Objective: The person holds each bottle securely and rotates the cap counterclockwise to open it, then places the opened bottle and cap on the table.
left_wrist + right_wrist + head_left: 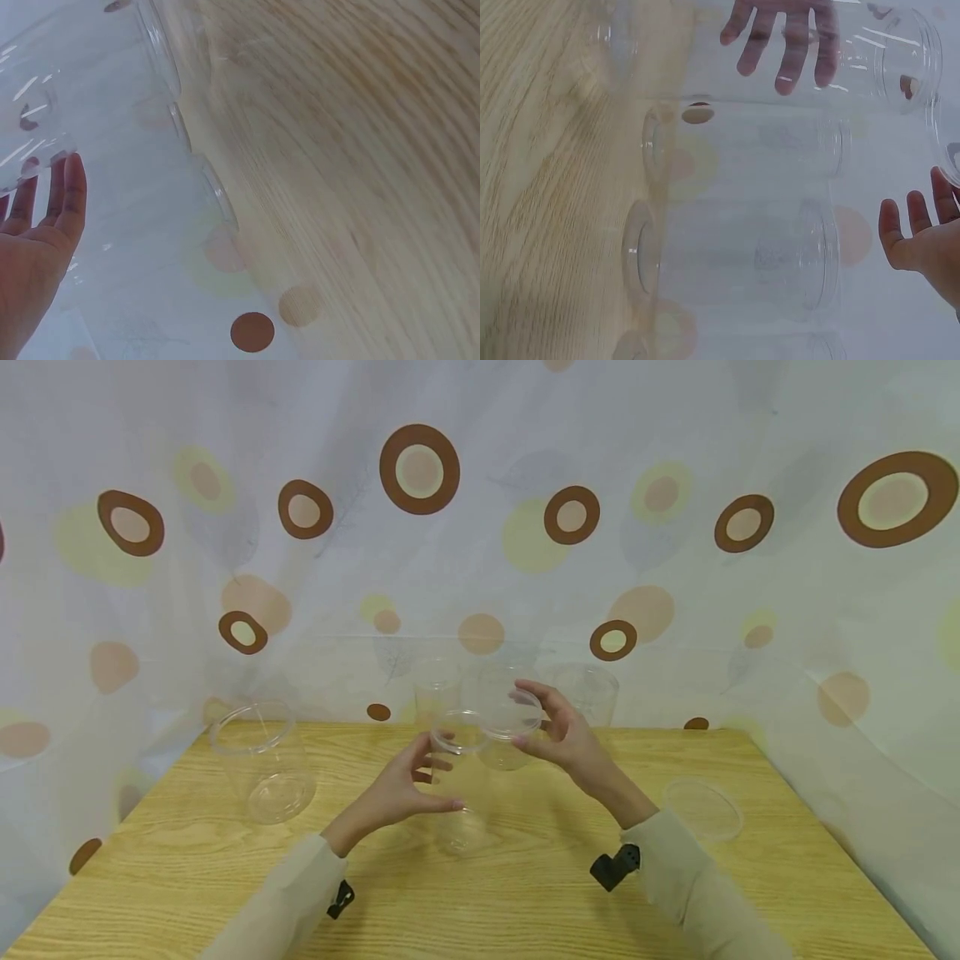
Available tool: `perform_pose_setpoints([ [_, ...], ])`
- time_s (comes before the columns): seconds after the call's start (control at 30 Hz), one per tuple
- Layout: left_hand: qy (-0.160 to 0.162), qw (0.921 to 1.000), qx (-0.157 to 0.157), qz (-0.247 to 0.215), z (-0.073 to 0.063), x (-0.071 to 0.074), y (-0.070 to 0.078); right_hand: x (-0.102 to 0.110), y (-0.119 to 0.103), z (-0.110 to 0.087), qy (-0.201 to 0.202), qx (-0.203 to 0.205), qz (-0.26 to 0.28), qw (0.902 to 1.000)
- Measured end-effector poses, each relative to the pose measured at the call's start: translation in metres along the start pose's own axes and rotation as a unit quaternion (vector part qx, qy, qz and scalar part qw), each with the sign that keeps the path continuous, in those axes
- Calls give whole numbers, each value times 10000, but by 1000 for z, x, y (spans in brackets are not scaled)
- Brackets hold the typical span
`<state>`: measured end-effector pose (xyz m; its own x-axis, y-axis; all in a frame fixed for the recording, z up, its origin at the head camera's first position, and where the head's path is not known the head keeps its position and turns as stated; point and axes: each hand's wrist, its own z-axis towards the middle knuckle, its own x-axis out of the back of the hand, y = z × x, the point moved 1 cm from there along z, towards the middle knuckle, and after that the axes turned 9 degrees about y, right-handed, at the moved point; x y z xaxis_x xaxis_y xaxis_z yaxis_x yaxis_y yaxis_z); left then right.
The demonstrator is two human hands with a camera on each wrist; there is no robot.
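A tall clear plastic jar (461, 781) stands upright near the middle of the wooden table. My left hand (401, 787) grips it from the left, thumb in front and fingers on the far side. Those fingers show through the jar wall (855, 45) in the right wrist view. Just right of the jar's mouth, my right hand (573, 739) holds a round clear lid (513, 717) by its edge, between thumb and fingers. The lid's near edge overlaps the jar rim in the head view. In the right wrist view, the lid (941, 139) appears only in part, beside the jar's rim.
Several more clear jars, including one at the back right (588, 689), stand along the table's far side. Another large jar (273, 764) is at the left. A second clear lid (702, 810) lies flat on the table at right. A patterned curtain (480, 577) hangs behind.
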<state>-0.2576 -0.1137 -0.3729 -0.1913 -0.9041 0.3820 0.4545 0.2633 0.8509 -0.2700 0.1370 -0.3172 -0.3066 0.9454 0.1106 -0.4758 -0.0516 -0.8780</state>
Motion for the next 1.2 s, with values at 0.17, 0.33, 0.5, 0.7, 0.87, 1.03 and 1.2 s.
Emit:
perform_pose_setpoints([
  [0.17,155,9997,130,96,-3,12,-3,15,2,-6,67,-64,-376,9992],
  [0.33,382,9987,212,265,-5,27,-7,30,6,-14,35,-81,-549,9985],
  [0.5,668,9967,313,330,-5,42,-10,46,12,-23,-21,-235,-822,9963],
  [0.7,1005,9932,285,518,-5,56,-16,65,22,-33,-40,-355,-1333,9904],
  [0.87,1210,9899,423,604,-6,64,-4,82,29,-41,13,-413,-1805,9827],
  [1.03,1429,9858,575,670,-1,75,-22,101,40,-49,71,-625,-2205,9734],
  [1.2,1645,9801,663,889,2,83,-27,116,46,-56,64,-882,-2573,9623],
])
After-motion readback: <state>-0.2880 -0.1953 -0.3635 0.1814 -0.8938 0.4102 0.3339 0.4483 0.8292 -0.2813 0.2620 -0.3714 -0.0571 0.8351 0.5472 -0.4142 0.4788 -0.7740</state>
